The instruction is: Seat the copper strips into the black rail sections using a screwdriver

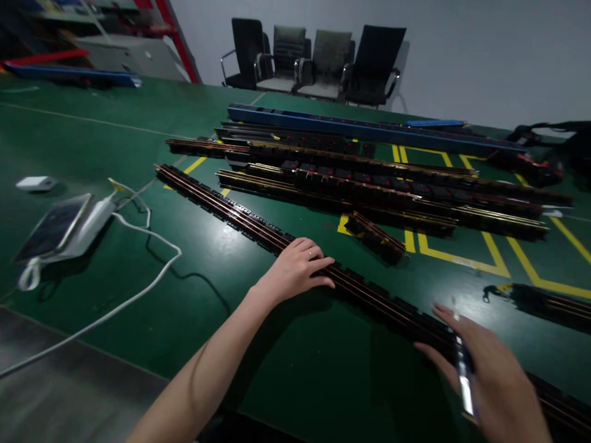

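Note:
A long black rail with copper-coloured strips lies diagonally across the green table, from the far left to the near right. My left hand is closed over the middle of this rail, with fingers on the far side and the thumb on the near side. My right hand is farther along, slightly blurred, its thumb and fingers straddling the rail. Held in that hand is a slim, shiny metal tool; its kind I cannot make out. Whether the right fingertips touch the rail is unclear.
Several similar rails lie beyond, around a short rail piece and yellow floor-style tape. A long blue beam lies behind them. At left are a phone-like device, a white cable and a white adapter.

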`<state>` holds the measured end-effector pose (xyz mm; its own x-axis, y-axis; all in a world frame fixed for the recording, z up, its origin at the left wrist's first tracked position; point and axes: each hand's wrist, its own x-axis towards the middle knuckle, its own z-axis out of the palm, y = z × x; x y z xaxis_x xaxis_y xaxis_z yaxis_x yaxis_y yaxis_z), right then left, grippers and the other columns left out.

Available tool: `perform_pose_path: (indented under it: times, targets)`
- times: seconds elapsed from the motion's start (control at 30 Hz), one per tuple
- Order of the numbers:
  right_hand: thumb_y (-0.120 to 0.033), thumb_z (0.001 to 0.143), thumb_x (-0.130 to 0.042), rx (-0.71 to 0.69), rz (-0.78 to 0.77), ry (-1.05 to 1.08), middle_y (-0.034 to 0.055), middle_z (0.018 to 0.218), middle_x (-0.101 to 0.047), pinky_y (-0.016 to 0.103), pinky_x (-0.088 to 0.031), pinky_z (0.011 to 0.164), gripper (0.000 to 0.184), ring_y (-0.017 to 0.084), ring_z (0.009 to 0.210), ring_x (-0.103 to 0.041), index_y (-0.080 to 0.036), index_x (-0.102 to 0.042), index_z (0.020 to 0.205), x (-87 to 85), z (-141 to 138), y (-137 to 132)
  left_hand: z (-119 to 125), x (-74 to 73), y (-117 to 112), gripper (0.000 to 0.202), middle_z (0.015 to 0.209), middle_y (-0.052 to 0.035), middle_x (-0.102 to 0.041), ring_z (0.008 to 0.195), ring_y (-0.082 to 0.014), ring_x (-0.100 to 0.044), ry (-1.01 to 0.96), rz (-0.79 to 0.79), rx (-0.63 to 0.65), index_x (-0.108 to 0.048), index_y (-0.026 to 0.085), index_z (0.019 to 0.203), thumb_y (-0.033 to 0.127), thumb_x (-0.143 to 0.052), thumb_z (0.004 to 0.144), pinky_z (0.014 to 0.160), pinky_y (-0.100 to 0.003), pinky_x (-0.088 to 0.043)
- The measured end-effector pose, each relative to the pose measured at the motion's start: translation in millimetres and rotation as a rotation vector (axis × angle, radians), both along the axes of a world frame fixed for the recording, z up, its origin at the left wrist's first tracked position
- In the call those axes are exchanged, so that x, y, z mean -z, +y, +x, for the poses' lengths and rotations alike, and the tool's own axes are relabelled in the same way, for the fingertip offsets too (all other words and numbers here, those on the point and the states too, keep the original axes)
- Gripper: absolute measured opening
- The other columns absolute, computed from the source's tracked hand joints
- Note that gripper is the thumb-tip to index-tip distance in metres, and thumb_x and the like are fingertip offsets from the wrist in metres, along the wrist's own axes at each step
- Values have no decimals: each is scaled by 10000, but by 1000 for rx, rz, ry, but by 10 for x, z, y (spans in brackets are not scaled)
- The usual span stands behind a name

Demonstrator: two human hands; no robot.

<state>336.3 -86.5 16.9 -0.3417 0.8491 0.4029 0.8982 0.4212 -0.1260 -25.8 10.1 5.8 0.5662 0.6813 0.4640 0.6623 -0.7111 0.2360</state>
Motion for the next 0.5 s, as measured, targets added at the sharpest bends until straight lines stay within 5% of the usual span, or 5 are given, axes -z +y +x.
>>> perform_pose_path:
  times: [0.1, 0.2, 0.33, 0.5]
  targets:
    - [-506, 931, -556, -80, 19, -29, 110, 1287, -635, 419, -547, 934, 522, 248, 1137, -641, -154, -554, 1316, -40, -543, 176, 184, 23, -63, 470, 947, -41, -655, 921, -188, -560, -1, 38, 93, -659, 196, 1168, 567, -558, 898, 861, -351, -460]
    - [-439, 943, -563, -80, -45, -17, 68, 1148, -684, 353, -577, 811, 338, 200, 1003, -679, -189, -616, 1165, -25, -692, 223, 239, -17, -105, 459, 1004, -44, -654, 949, -182, -565, -13, -12, 130, -649, 209, 1184, 562, -549, 909, 896, -353, -455]
    - [-495, 931, -560, -80, -89, 29, 56, 1131, -685, 350, -597, 797, 360, 190, 966, -694, -220, -617, 1156, 11, -370, 60, -15, -166, -87, 631, 1205, -72, -627, 1137, -223, -538, -36, -115, 46, -610, 234, 1269, 672, -609, 815, 1070, -435, -376]
    - [-664, 823, -592, 14, -143, 134, 90, 1116, -703, 418, -599, 770, 504, 258, 929, -713, -321, -631, 1190, 217, 299, -253, -220, -244, -95, 488, 1175, -35, -647, 1035, -199, -543, 48, -300, 25, -671, 304, 1188, 642, -585, 848, 911, -377, -432]
